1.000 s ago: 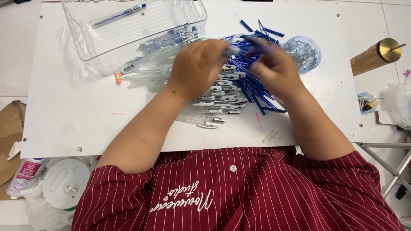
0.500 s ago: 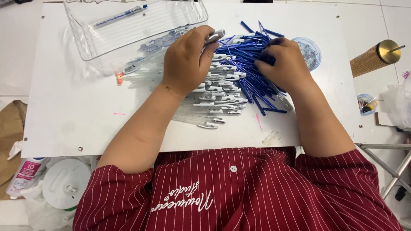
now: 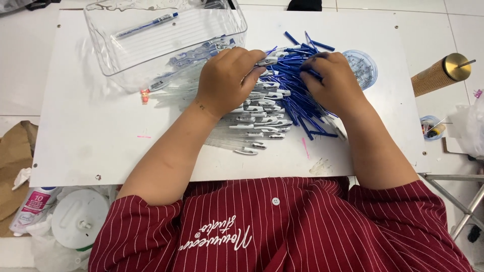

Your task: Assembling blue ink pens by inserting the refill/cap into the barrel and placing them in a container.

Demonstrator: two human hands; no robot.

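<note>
- Where the white tabletop [image 3: 101, 136] fills the middle of the frame, a heap of clear pen barrels [image 3: 262, 118] lies beneath and just right of the left hand [image 3: 227, 80], touching it
- Blue refills [image 3: 297, 85] lie piled between both hands, under the right hand [image 3: 335, 80]
- Left grip: fingers curled together, pinching one white-clipped pen [image 3: 267, 61] at its tip
- Right grip: fingers bent down into the refills; whether it clamps any cannot be told
- Upper left of the frame: clear plastic bin [image 3: 106, 40] holding one blue pen [image 3: 146, 25]
- Lower left: white bottle with pink label [image 3: 33, 206]
- Right edge: brown roll with gold cap [image 3: 443, 73]
</note>
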